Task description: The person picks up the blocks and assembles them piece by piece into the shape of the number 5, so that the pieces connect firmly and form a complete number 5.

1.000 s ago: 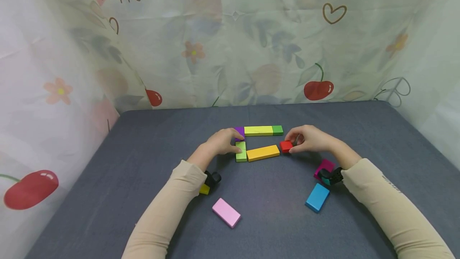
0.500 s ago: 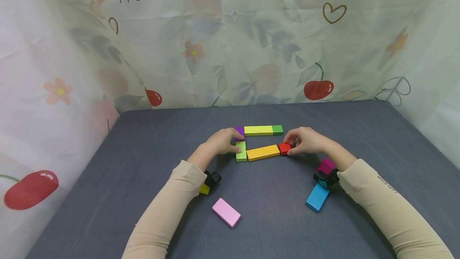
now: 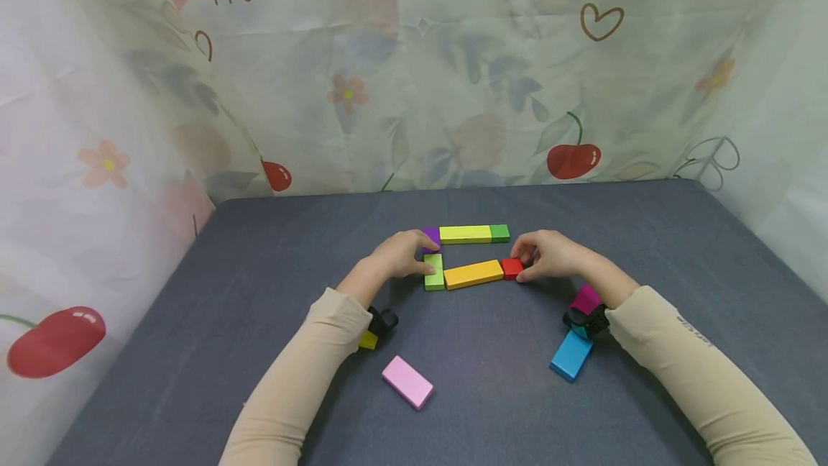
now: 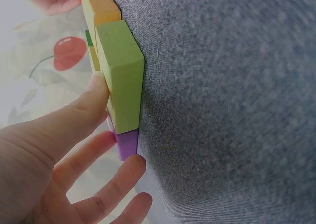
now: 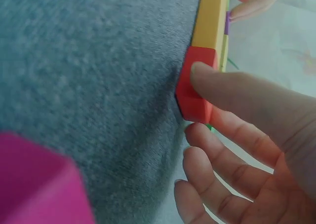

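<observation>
My left hand (image 3: 397, 254) rests over the left end of the block layout. Its thumb touches the top of the light green block (image 4: 126, 80), and its fingertips lie by the purple block (image 4: 127, 144), the other fingers loosely extended. On the right side, my right hand (image 3: 555, 253) pinches a small red block (image 5: 192, 103) between thumb and index finger. That red block meets the right end of an orange-yellow block (image 3: 474, 275), whose left end is beside the light green one. Behind them a yellow block (image 3: 464, 235) lines up between the purple block and a green block (image 3: 499, 234).
Nearer the front lie a pink block (image 3: 407, 382) and a blue block (image 3: 571, 356). A magenta block (image 3: 585, 299) and a teal piece (image 3: 578, 331) are partly covered by the right wrist device. Another yellow block (image 3: 368, 340) shows beside the left sleeve. A patterned curtain (image 3: 423, 92) stands behind the table.
My right hand has moved slightly left with the red block, bringing it against the end of the orange-yellow block. My left hand stays in place.
</observation>
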Demonstrator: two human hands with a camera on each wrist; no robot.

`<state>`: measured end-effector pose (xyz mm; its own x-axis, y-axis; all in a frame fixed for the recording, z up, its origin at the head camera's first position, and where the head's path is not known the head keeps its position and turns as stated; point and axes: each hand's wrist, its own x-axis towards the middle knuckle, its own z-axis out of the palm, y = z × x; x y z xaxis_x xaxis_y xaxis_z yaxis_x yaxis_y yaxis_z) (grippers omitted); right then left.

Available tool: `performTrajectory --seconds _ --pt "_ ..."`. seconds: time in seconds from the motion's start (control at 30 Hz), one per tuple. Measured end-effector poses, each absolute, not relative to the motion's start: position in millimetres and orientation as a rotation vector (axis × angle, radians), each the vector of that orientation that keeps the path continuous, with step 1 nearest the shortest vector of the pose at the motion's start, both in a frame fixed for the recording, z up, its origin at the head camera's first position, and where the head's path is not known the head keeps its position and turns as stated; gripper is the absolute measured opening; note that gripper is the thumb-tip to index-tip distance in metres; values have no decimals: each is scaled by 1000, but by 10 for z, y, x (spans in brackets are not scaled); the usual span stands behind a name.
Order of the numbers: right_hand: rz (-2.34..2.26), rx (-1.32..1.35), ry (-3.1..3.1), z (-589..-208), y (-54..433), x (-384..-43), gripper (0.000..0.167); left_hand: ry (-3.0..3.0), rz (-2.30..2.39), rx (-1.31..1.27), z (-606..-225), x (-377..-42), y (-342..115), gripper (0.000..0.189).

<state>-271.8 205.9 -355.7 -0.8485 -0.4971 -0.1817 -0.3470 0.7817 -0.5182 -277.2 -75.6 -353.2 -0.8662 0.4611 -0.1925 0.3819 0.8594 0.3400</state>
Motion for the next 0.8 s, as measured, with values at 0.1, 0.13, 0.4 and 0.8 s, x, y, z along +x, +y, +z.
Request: performTrajectory --seconds 0.1,0.13,0.4,0.8 --pt "-690 -641 2651 -3550 2087 -2719 36 2766 429 643 -3532 -2769 -758 46" --pt "-688 -641 2648 -3547 2098 -2719 36 2766 430 644 -3532 -2769 -759 46" --pt "-693 -667 2633 -3542 2144 -2728 32 2759 433 640 -3524 -2767 -765 46" --pt "-686 -662 2645 -3542 2125 -2732 30 2761 430 636 -3529 -2774 -758 46"
